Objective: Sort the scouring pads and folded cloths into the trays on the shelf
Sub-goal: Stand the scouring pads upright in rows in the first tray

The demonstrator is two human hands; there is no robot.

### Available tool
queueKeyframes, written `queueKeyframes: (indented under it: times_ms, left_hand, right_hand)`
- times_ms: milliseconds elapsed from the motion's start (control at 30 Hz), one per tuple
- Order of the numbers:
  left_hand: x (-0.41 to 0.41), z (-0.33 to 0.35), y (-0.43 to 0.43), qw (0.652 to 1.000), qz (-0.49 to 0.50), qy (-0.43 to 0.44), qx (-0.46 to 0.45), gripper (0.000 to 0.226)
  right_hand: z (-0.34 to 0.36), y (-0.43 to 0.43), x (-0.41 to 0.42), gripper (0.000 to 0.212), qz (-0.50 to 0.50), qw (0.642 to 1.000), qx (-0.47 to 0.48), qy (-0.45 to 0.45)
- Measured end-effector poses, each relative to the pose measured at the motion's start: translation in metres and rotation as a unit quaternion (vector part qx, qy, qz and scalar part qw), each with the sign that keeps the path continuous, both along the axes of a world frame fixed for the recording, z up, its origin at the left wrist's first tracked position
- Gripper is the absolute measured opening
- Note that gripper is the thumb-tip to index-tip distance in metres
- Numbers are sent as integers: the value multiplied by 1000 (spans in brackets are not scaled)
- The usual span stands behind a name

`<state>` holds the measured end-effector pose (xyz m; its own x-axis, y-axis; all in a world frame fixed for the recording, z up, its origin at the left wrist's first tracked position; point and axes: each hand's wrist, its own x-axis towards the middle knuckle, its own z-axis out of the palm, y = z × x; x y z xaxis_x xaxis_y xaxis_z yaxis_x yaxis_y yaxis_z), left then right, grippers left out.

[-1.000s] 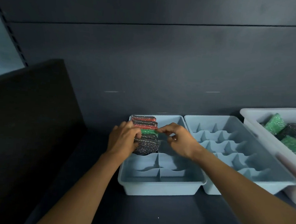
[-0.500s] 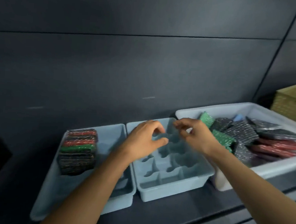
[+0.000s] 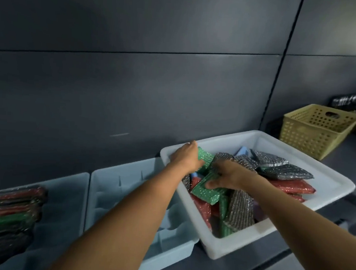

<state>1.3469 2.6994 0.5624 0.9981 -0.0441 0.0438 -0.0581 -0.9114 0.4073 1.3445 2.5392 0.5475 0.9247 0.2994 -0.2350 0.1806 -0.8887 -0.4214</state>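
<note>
left hand (image 3: 187,159) grips the far green pad (image 3: 205,159) at the corner rim of the white bin (image 3: 238,246). right hand (image 3: 232,176) pinches the near green pad (image 3: 206,190) atop the heap. the divided tray (image 3: 109,193) sits just beside the bin, under the left arm. a yellow basket (image 3: 312,133) stands beyond.

Yellow perforated basket (image 3: 307,135), far right

Nothing legible anywhere: no label, brand, number or sign. Only pale smeared marks along a dark strip (image 3: 349,101) on the shelf beyond the yellow basket (image 3: 312,133), too blurred to read.
</note>
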Motion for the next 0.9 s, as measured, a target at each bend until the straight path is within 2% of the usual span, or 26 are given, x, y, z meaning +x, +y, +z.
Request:
queueKeyframes:
  times_ms: [67,133,200,267,333,433,533,600,733,900]
  left_hand:
    - [12,-5,-10,999,4,19,32,63]
    - [18,-10,-16,997,-13,27,70,63]
    - [21,-14,-17,994,-26,14,101,50]
    - [19,-14,-13,995,-26,-5,92,42]
    - [13,-11,-5,998,-9,-33,52,39]
    - [-3,0,13,992,17,-105,-73,35]
    - [-30,8,36,954,41,-176,-241,37]
    - [-52,9,54,927,50,-216,-303,36]
    - [-100,7,95,898,71,-244,-359,36]
    - [-162,4,151,887,90,-240,-384,35]
  right_hand:
    - [-2,3,4,70,3,1000,2,20]
    - [-2,6,5,67,9,999,22,41]
    - [-2,8,2,56,2,997,57,59]
    - [4,8,-6,32,8,993,101,65]
    - [14,5,-13,17,6,990,133,41]
    - [26,0,-22,16,-41,974,221,-3]
    - [38,4,-33,20,-91,962,236,-102]
    - [43,13,-46,23,-115,946,271,-138]
    - [52,39,-70,12,-106,911,353,-184]
    - [55,90,-102,18,-68,878,427,-204]
